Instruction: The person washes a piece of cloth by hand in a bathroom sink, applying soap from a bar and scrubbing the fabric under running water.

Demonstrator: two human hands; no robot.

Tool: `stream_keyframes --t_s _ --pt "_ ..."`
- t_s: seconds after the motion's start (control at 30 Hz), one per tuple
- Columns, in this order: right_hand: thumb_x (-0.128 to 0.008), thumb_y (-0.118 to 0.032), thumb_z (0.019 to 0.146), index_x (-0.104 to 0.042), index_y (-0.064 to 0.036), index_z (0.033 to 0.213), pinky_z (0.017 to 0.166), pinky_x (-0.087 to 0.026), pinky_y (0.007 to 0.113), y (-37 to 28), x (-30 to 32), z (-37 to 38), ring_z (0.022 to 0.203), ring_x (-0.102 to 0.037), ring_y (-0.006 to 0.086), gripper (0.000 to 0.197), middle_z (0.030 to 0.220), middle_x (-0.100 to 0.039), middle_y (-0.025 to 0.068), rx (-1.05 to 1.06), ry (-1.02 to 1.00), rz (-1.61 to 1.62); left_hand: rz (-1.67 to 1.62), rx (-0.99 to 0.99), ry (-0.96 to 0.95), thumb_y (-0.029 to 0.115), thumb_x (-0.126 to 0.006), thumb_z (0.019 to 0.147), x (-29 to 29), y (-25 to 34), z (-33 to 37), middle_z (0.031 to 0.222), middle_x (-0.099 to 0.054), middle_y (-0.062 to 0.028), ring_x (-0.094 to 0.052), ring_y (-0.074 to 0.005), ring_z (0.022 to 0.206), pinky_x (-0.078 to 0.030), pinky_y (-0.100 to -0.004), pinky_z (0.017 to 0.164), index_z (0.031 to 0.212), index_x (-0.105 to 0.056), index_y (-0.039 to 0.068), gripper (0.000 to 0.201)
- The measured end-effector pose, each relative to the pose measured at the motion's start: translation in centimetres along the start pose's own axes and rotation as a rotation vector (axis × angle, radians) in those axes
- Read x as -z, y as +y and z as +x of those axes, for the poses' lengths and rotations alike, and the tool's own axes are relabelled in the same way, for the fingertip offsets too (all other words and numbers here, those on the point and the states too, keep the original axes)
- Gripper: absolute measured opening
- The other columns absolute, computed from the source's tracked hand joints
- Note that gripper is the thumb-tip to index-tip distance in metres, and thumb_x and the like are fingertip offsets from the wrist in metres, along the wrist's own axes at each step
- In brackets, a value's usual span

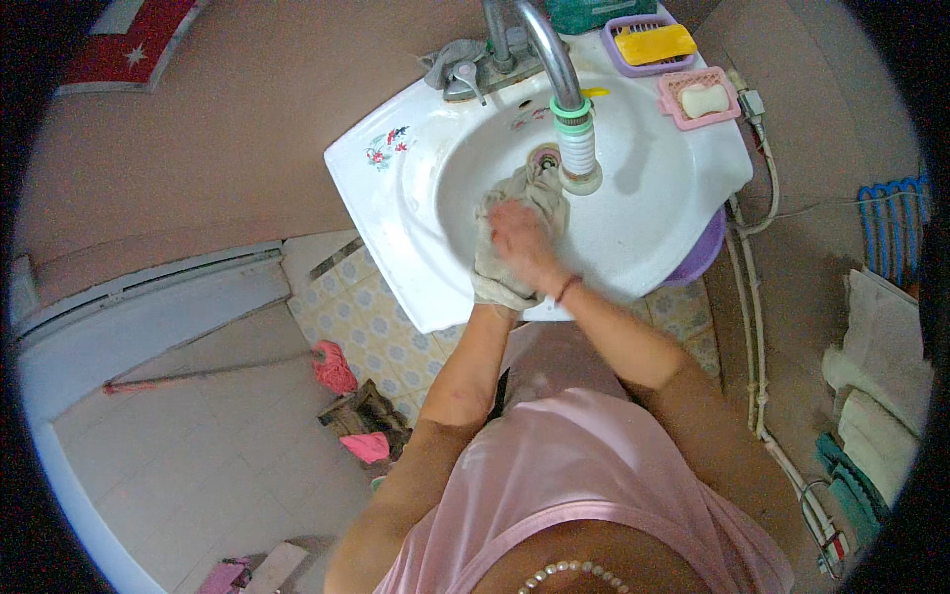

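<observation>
A wet-looking grey-beige cloth [544, 194] lies bunched in the white washbasin [643, 233], reaching toward the drain. It covers my left hand [503, 282] down to the wrist, with a cuff-like edge there, so the fingers are hidden. On top of the cloth rests my right hand [526, 243], fingers curled against it and slightly blurred. Above and to the right of the hands hangs the curved metal faucet [556, 59], fitted with a white and green ribbed nozzle [576, 148]. Whether water runs from it I cannot tell.
A purple soap dish [616, 61] with a yellow bar and a pink dish [683, 117] with white soap sit at the basin's right corner. Pipes [747, 327] run down the right wall. A pink-headed mop [334, 368] lies on the floor at left.
</observation>
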State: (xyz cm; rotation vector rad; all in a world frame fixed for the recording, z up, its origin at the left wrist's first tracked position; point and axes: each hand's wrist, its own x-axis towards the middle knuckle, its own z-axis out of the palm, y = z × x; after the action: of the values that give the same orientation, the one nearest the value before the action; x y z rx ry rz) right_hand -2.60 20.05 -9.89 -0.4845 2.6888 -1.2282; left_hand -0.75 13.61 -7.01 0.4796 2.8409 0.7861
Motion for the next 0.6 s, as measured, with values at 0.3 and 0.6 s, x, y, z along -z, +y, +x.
stream_keyframes --t_s 0.3,0.6 --pt "-0.039 -0.014 0.075 -0.041 0.0022 0.105 0.089 -0.025 0.041 3.4 1.2 1.7 0.105 -0.035 0.0325 0.035 0.108 -0.043 0.0178 -0.207 0.038 0.186 -0.709 0.096 0.018 0.036 -0.034 0.078 1.7 2.1 0.8 0.122 -0.030 -0.0087 -0.026 -0.0235 0.113 -0.014 -0.0346 0.097 0.119 -0.028 0.009 0.049" --pt "-0.041 -0.015 0.076 -0.045 -0.0014 0.102 0.088 -0.026 0.040 -2.5 2.3 -1.8 0.103 -0.038 0.0248 0.030 0.107 -0.044 0.0130 0.290 0.023 -0.002 -1.615 0.308 0.248 0.039 -0.031 0.080 -2.8 -2.1 -1.1 0.120 -0.033 -0.0072 -0.029 -0.0220 0.111 -0.018 -0.0364 0.095 0.119 -0.028 0.010 0.049"
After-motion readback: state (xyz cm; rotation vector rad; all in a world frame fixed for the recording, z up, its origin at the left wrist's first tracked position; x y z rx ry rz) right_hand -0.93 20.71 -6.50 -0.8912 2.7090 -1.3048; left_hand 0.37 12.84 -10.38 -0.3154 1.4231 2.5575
